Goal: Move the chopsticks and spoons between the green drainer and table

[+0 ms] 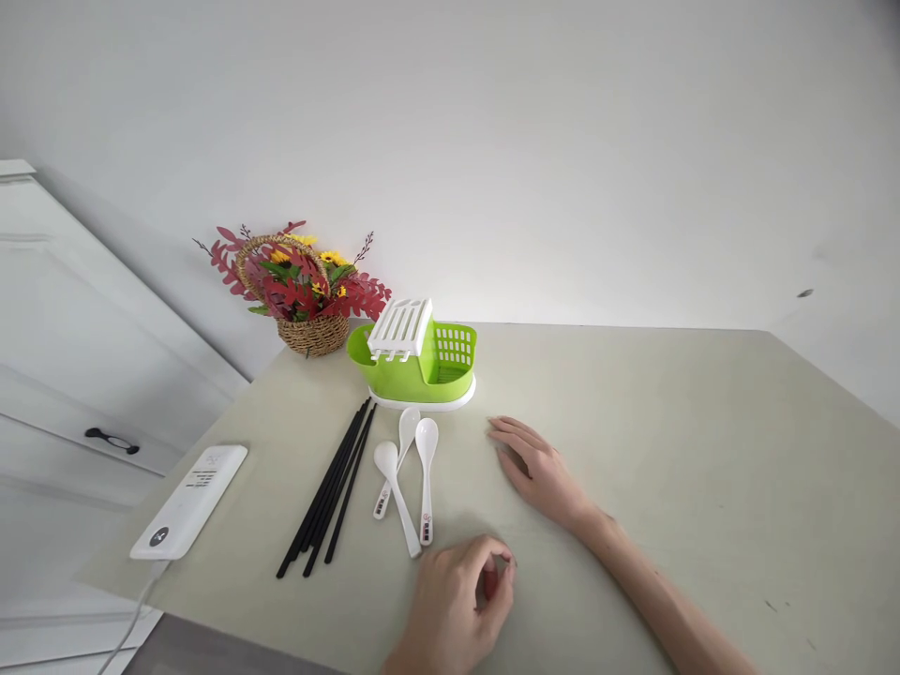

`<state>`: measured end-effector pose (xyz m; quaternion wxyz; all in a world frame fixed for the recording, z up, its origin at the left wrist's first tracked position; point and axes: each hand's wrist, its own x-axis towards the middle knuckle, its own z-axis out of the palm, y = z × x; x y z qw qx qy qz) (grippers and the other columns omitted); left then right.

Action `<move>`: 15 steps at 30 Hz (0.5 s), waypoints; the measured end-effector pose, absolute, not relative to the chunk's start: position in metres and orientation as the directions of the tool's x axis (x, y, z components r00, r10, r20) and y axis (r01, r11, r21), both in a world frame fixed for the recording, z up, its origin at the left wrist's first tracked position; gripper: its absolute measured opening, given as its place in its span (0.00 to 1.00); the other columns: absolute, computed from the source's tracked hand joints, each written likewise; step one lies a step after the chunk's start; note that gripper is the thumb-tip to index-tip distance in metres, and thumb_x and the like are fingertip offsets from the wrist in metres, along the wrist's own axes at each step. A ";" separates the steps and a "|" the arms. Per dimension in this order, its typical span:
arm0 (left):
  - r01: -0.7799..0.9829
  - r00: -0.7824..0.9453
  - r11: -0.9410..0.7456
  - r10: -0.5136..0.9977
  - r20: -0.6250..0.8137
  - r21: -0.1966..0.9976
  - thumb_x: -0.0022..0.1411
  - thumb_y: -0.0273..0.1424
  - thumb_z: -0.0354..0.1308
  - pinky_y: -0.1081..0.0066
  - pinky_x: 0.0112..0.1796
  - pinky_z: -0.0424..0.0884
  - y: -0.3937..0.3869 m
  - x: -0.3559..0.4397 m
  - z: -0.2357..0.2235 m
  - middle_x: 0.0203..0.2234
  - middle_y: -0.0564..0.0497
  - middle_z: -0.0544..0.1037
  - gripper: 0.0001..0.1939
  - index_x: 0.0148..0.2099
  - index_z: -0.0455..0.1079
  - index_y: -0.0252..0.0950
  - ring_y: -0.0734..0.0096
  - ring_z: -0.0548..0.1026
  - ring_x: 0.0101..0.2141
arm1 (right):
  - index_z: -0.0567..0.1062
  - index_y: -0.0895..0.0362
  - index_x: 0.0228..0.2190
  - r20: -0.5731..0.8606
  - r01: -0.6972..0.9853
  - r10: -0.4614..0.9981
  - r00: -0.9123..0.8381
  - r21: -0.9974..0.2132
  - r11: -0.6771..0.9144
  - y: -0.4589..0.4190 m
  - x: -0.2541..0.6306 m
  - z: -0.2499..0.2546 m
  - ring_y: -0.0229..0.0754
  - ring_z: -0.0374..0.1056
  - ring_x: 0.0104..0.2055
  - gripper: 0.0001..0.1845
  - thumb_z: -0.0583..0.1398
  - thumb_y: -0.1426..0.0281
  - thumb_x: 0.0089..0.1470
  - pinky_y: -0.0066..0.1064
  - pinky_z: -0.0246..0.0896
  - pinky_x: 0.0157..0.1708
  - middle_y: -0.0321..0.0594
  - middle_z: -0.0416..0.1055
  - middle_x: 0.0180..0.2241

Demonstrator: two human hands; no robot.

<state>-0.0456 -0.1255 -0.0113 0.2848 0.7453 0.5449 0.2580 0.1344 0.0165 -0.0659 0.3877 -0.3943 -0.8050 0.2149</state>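
Note:
My left hand (464,600) rests near the table's front edge, its fingers curled in towards the thumb, with nothing visible in it. Just beyond it lie three white spoons, two of them crossing: a left spoon (398,487), a right spoon (426,469) and a spoon partly under the left one (409,431). To their left is a loose bundle of several black chopsticks (337,487). My right hand (538,469) lies on the tabletop right of the spoons, fingers stretched out, holding nothing. Behind the spoons stands a green cutlery holder (394,380) with a slotted white top (402,325).
A wicker basket (314,336) of red leaves and yellow flowers stands at the back left. Near the left edge lies a white power bank (189,502) with a cable (133,614). A white cabinet (84,347) adjoins the pale table (667,422); a wall rises behind.

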 end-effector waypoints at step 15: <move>0.669 0.278 -0.244 0.958 0.068 0.702 0.71 0.30 0.53 0.74 0.25 0.61 -0.126 -0.046 -0.012 0.23 0.58 0.76 0.07 0.42 0.72 0.41 0.77 0.69 0.21 | 0.75 0.50 0.58 0.478 0.464 0.783 -0.399 -0.631 0.622 0.018 0.135 -0.070 0.50 0.63 0.69 0.20 0.54 0.71 0.69 0.52 0.64 0.67 0.43 0.73 0.63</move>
